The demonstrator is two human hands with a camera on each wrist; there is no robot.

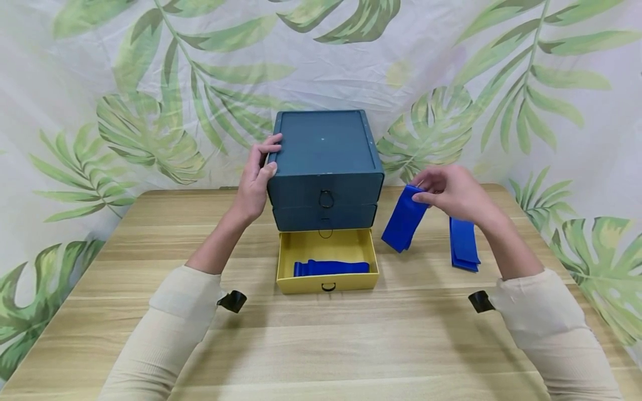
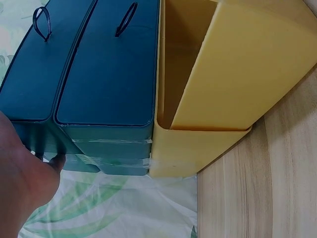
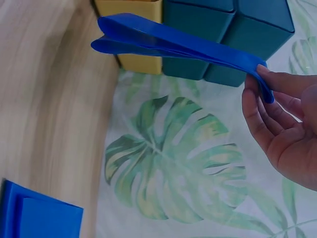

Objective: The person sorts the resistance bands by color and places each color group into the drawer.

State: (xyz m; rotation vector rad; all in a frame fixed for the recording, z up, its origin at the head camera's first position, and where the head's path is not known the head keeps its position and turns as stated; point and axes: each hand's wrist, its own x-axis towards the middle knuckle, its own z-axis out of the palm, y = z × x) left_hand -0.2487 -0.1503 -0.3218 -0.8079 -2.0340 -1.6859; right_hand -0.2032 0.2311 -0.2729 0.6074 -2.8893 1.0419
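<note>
My right hand (image 1: 453,192) pinches one end of a folded blue strip (image 1: 405,220) between thumb and fingers. The strip hangs tilted to the right of the drawers, its lower end spread into two layers in the right wrist view. My left hand (image 1: 254,184) rests against the left side of a dark teal drawer unit (image 1: 321,142), fingertips at its top edge. Below the teal drawers, a yellow drawer (image 1: 327,285) is pulled out, with folded blue material (image 1: 331,268) lying inside. Another folded blue strip (image 1: 463,245) lies on the table beneath my right forearm.
The wooden table (image 1: 321,351) meets a leaf-patterned cloth (image 1: 210,83) behind it. Black loop pulls (image 1: 326,199) stick out from the drawer fronts. A small black device (image 1: 233,301) is at my left cuff, and another black device (image 1: 481,301) at my right.
</note>
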